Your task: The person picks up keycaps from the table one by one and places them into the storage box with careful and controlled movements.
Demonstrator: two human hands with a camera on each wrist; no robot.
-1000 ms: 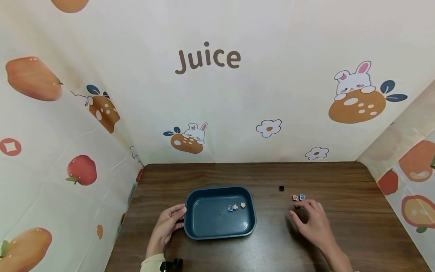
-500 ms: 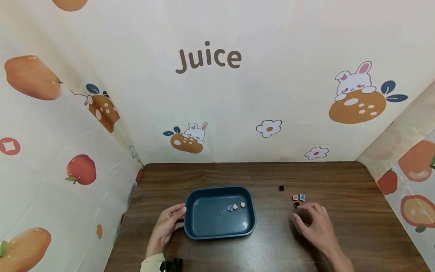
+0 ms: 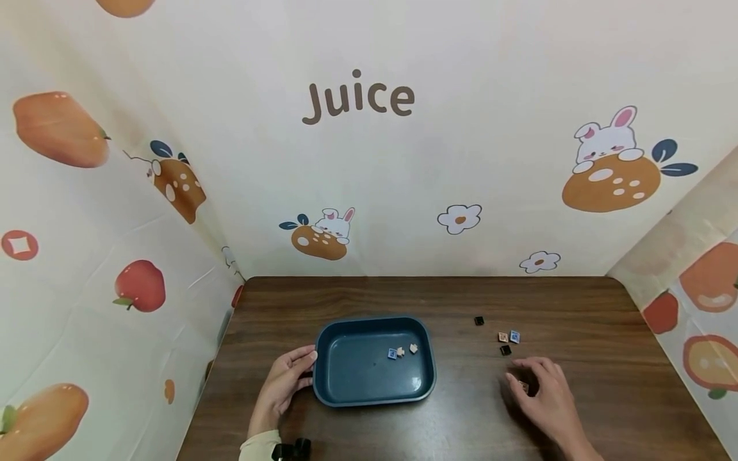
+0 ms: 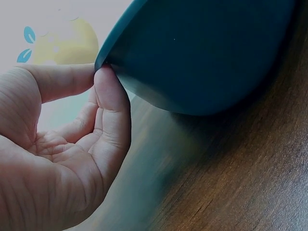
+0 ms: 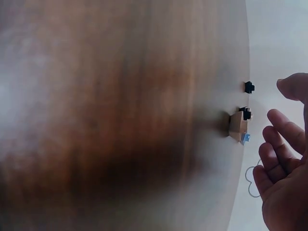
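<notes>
Tan piece (image 3: 523, 387) sits on the tabletop (image 3: 461, 390) just beside the right hand (image 3: 548, 400), fingers parted around it but gripping nothing, while the left hand (image 3: 284, 381), way farther off, pinches the blue tray (image 3: 352, 381).

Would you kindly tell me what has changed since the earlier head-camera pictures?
The right hand has drawn back and slightly right, uncovering the black piece it partly hid; it is now by a tan piece, with no hold visible. The left hand still pinches the tray, which stayed put with its three pieces.
</notes>
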